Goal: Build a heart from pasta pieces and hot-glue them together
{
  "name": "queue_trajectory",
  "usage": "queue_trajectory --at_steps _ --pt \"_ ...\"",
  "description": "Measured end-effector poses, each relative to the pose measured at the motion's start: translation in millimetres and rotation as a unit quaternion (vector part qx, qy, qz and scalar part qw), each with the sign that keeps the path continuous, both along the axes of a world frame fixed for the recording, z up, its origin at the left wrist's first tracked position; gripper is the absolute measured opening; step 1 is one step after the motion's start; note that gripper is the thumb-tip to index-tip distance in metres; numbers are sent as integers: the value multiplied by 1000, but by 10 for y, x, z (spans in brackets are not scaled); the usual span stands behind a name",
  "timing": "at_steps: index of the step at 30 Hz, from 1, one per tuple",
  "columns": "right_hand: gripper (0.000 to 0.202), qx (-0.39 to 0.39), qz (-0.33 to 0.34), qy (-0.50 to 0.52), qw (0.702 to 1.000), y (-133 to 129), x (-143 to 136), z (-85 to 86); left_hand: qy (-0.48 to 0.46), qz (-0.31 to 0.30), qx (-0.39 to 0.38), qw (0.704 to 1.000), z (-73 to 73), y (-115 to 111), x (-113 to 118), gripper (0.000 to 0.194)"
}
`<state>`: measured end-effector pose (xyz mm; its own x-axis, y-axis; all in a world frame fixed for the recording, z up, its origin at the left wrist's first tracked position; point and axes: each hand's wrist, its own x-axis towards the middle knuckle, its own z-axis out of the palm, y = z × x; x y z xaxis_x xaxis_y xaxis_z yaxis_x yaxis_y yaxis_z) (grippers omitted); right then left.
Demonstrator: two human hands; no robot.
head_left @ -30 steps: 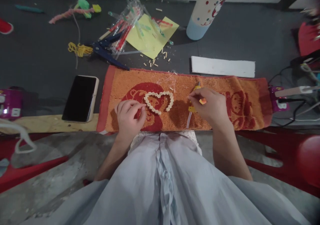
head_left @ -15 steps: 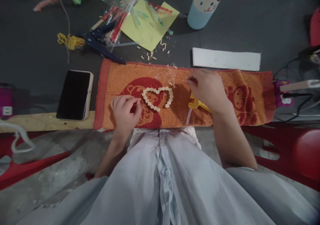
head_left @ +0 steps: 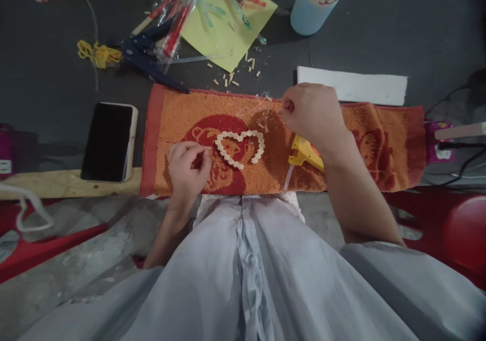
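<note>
A heart-shaped outline of small pale pieces (head_left: 224, 153) lies on an orange and red towel (head_left: 170, 113), with a gap at its lower tip. Just left of it is my left hand (head_left: 187, 168), thumb and index finger pinched together; anything between them is too small to name. My right hand (head_left: 314, 112) is raised over the towel's far edge, fingers pinched, their content hidden. Below that wrist rests a yellow glue gun (head_left: 305, 152), partly covered by my forearm, with a translucent stick (head_left: 289, 177) at its end. Thin glue-like strands (head_left: 253, 107) cross the towel.
Beyond the towel are loose pale bits (head_left: 232, 80), yellow paper (head_left: 243, 32), dark-blue pliers-like handles (head_left: 142, 60), a white strip (head_left: 374, 87) and a blue-and-white bottle (head_left: 309, 14). A phone (head_left: 108, 141) lies left, yellow yarn (head_left: 100, 55) behind it.
My right hand has lifted away from me and now overlaps the white strip's edge. My left hand stays beside the heart, still pinched. The view has shifted slightly.
</note>
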<state>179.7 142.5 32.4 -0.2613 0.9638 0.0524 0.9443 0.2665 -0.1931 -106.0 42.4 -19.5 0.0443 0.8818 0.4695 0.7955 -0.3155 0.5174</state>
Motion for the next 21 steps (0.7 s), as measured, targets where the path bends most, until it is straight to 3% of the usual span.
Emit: queue_trajectory --at_steps 5,10,13,17,21 --pt "33 -7 7 7 1000 45 13 -35 2 -7 -4 1000 20 -2 2 13" --pt "17 -76 -10 -96 992 38 -70 90 1 -10 1 1000 37 -1 11 13" --pt "18 -69 -9 -117 991 32 -81 95 -6 -26 1 1000 72 -11 15 13" --pt "36 -46 -49 -121 990 -19 -71 79 -3 -94 11 995 109 -52 1 14" --pt "20 -29 -73 -112 991 -213 -76 163 32 -165 20 986 96 -96 -23 18"
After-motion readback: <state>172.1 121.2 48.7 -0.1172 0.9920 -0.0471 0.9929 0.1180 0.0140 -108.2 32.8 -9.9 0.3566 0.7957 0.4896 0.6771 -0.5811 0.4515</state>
